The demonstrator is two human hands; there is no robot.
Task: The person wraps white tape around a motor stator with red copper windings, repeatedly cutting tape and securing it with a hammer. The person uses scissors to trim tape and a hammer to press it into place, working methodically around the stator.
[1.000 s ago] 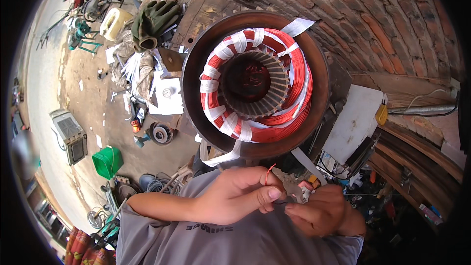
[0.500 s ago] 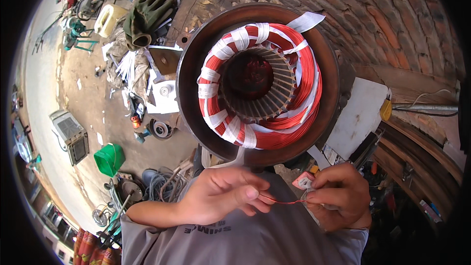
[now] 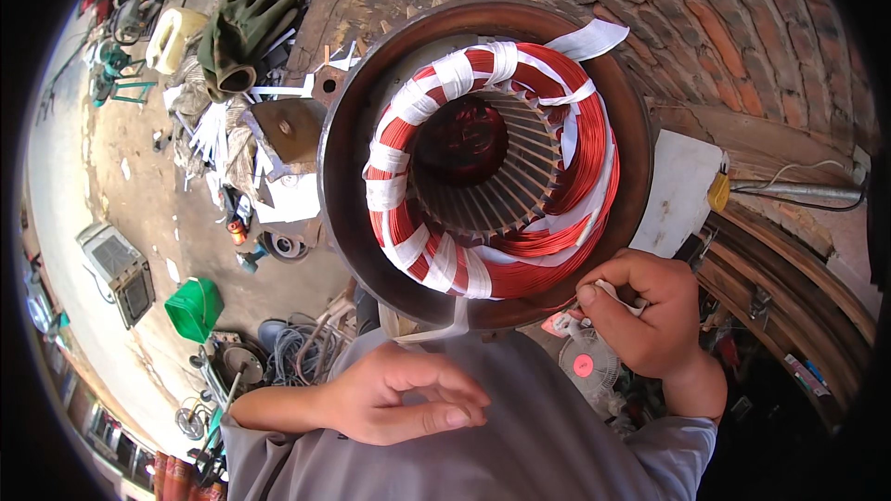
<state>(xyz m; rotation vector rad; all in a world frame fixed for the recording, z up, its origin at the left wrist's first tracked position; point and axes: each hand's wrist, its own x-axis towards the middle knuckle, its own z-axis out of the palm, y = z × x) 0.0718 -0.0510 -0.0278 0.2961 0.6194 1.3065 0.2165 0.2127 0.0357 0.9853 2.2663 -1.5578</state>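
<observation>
In front of me stands a motor stator housing (image 3: pixel 336 213), a round brown metal shell. Inside it, a ring of red copper-wire windings (image 3: pixel 594 167) surrounds the slotted core (image 3: pixel 520 186). White binding tape (image 3: pixel 385 193) wraps the left and near parts of the ring; the right side shows more bare wire. My right hand (image 3: pixel 654 315) is closed at the housing's near right edge, pinching a small crumpled white scrap (image 3: pixel 620 297). A thin red wire seems to run from its fingertips along the rim. My left hand (image 3: pixel 408 399) hovers before my shirt, fingers loosely bent and apart, holding nothing visible.
A brick wall (image 3: pixel 733 46) rises at the far right, beside a white board (image 3: pixel 682 190). Below my right hand is a round fan (image 3: pixel 594 362). On the left lie dark green gloves (image 3: pixel 243 37), paper strips (image 3: pixel 223 134), a green bucket (image 3: pixel 193 309) and coiled cable (image 3: pixel 302 357).
My right hand has moved up to the housing's edge, and my left hand has let go of the red wire and dropped slightly. The view has shifted a little.
</observation>
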